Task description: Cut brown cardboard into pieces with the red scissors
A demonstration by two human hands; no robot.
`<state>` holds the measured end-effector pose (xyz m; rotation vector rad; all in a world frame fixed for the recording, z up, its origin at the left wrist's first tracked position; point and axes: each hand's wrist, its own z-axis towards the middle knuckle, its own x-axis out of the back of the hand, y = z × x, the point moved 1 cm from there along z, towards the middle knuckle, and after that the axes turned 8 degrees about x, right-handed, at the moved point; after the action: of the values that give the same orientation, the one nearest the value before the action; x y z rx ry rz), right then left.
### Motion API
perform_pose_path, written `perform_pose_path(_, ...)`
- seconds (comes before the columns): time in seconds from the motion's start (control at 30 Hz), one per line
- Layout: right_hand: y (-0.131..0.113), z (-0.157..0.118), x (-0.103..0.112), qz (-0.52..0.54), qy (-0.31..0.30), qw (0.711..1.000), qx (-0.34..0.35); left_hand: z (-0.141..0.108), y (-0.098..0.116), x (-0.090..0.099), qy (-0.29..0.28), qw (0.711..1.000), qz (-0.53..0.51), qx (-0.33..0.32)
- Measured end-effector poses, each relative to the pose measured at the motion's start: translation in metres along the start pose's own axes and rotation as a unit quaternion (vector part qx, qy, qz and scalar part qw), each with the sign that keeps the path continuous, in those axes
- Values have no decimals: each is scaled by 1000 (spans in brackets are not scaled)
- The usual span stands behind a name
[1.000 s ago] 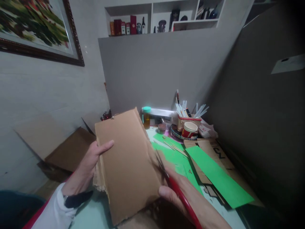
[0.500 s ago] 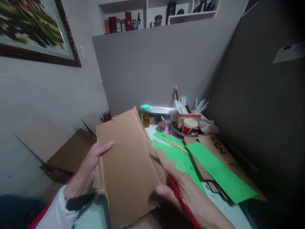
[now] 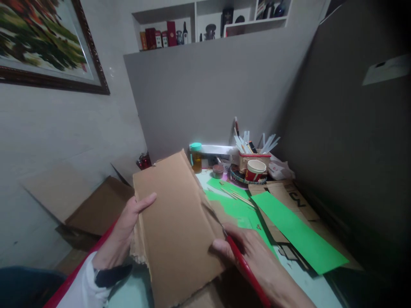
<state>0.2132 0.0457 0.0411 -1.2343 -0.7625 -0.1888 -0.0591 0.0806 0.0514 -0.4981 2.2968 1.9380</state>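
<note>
The left hand pinches the cardboard by its left side above the surface, well short of its far edge; the right hand grips red scissors at its right side. Steady hold, short snips: cleaner cutting.

Wearing a dark, smooth wristband on the left wrist. Clad, just elbow-ward of the wristband, in a white, loosely creased sleeve. Showing red cloth farther out from the wristband. Bare along the right forearm.
</note>
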Motion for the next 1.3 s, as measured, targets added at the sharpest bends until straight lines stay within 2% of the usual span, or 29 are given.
perform_pose_path(0.37, 6, -2, -7, 31, 12, 999, -25, 4, -7, -3, -6, 1000, -9, 20)
perform_pose_path(0.7, 15, 4, -6, 5, -13, 1000, 5, -1, -2, -6, -34, 999, 19, 11)
perform_pose_path(0.93, 14, -1, -6, 2, 46, 999, 10, 1, -10, -7, -48, 999, 7, 16)
perform_pose_path(1.17, 12, -2, -10, 25, 13, 999, -27, 5, -15, -5, -54, 998, 10, 25)
perform_pose_path(1.3, 9, -1, -7, 51, 9, 999, -11, 4, -13, -3, -49, 998, 17, 19)
